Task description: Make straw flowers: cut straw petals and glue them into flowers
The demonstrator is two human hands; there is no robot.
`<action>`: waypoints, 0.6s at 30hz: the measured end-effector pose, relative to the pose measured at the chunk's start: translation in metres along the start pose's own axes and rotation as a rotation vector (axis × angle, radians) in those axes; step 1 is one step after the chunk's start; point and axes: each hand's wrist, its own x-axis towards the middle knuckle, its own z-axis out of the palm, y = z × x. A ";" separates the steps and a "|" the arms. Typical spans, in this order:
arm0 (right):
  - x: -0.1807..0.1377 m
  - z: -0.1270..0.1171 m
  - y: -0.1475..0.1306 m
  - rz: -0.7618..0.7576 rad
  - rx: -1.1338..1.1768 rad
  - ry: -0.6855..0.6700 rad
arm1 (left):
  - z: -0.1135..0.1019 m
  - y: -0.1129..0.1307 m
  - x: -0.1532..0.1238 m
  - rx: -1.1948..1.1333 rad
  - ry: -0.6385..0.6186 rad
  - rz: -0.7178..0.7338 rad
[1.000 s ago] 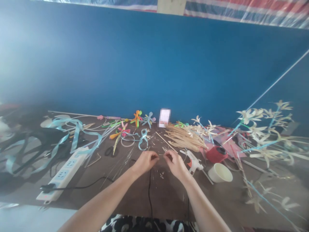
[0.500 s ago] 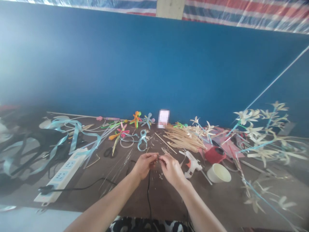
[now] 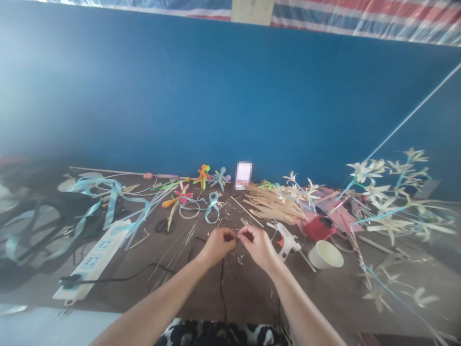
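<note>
Over the middle of the brown table, my left hand (image 3: pixel 220 243) and my right hand (image 3: pixel 255 244) meet at the fingertips. Both are closed in a pinch, thumb against forefinger. Whatever lies between them is too small to name. Just beyond my hands are thin scraps and a bundle of pale, dry leaf strips (image 3: pixel 277 206). A white glue gun (image 3: pixel 287 240) with an orange part lies to the right of my right hand. Left of my left hand are dark-handled scissors (image 3: pixel 164 225) and a loop of light blue ribbon (image 3: pixel 212 207).
A white power strip (image 3: pixel 94 262) with a black plug lies at the left, near more blue ribbon (image 3: pixel 113 197). On the right stand a white cup (image 3: pixel 325 254), a red roll (image 3: pixel 320 228) and stems of pale flowers (image 3: pixel 389 192). Colourful pipe-cleaner figures (image 3: pixel 202 176) line the blue wall (image 3: pixel 223 101).
My fingers have shifted slightly and curled into rounder pinches, with the tips still meeting. The view has tilted a little; the things on the table stay put.
</note>
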 end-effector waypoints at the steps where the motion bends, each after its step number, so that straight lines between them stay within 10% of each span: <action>1: 0.000 0.001 0.000 0.006 0.002 0.005 | 0.001 -0.001 0.000 -0.006 0.011 -0.007; 18: -0.002 0.009 0.017 0.099 0.129 0.016 | 0.006 -0.001 -0.003 -0.553 -0.054 -0.180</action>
